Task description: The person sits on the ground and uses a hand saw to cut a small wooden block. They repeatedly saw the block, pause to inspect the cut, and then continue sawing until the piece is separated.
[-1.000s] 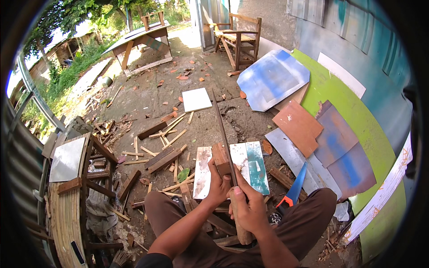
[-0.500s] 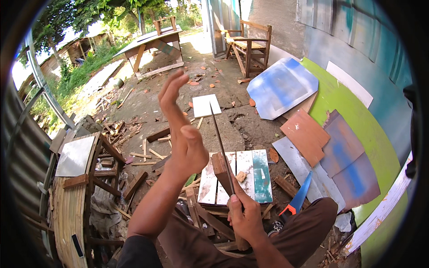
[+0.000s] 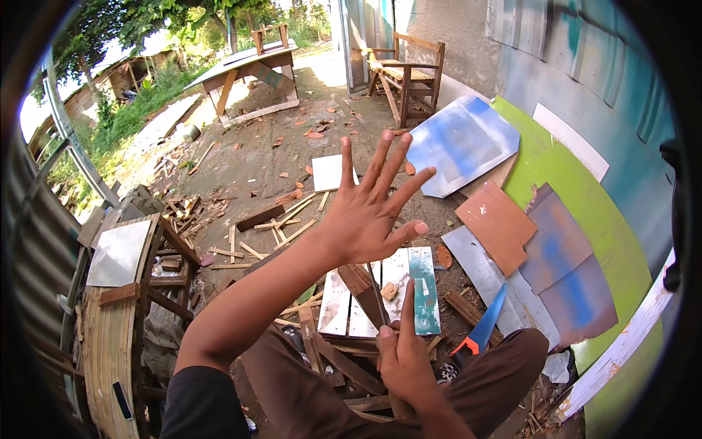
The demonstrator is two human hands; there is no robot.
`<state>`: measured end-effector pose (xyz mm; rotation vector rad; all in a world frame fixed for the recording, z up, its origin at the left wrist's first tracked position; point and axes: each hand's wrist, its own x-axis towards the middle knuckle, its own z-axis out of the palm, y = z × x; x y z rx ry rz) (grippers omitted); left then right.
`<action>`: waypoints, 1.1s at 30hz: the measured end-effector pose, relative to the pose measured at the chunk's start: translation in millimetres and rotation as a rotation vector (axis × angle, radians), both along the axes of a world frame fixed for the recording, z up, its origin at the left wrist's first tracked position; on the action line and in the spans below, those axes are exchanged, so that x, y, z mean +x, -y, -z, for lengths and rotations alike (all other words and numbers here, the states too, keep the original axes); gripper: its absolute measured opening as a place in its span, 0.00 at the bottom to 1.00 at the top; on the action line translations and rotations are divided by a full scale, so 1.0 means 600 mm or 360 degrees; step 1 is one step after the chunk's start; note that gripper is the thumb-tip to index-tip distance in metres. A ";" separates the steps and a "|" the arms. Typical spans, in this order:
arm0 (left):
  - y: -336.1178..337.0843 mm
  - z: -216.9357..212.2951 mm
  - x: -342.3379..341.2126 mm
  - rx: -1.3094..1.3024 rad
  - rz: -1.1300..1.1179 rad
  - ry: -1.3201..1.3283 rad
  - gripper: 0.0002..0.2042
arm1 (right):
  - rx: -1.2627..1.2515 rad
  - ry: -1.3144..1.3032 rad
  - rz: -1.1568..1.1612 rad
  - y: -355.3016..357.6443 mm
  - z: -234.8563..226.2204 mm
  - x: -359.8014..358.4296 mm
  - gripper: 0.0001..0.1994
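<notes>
My left hand (image 3: 369, 219) is raised in front of me, open, its fingers spread and the back of the hand showing. It holds nothing and covers the far part of a long thin dark blade (image 3: 376, 284). My right hand (image 3: 404, 366) is closed round the near end of that blade, index finger stretched forward. Beside the blade a brown wooden block (image 3: 357, 281) slants over a low plank top (image 3: 424, 293) painted white and teal. Whether my right hand also grips the block, I cannot tell. A small tan wood chunk (image 3: 390, 291) lies on the planks.
A handsaw (image 3: 486, 325) with blue blade and orange handle leans by my right knee. Wood offcuts (image 3: 281, 227) litter the ground at left. Painted sheets (image 3: 468, 143) lie at right, near a wooden chair (image 3: 409, 80). A bench (image 3: 110, 329) stands at left.
My left hand has swung right and turned, fingers now spread across the blade's far part. My right hand stays nearly in place; its index finger now points forward.
</notes>
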<state>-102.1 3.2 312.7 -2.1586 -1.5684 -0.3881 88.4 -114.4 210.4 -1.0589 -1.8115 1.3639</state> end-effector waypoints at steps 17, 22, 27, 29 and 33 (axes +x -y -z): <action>0.126 0.289 0.064 0.0506 0.0103 0.2206 0.29 | 0.0277 0.0210 -0.0162 -0.015 -0.002 0.015 0.33; 0.109 0.317 0.052 0.0567 0.0316 0.2415 0.26 | 0.0407 0.0328 -0.0152 -0.015 -0.034 0.028 0.30; 0.117 0.298 0.045 0.0693 0.0278 0.2385 0.28 | 0.0500 0.0807 -0.0124 -0.027 -0.045 0.058 0.30; 0.118 0.300 0.042 0.0669 0.0266 0.2410 0.30 | 0.0499 0.0592 -0.0062 -0.029 -0.036 0.062 0.30; 0.115 0.309 0.037 0.0675 0.0422 0.2498 0.38 | 0.0163 0.0112 -0.0035 -0.005 -0.025 0.058 0.31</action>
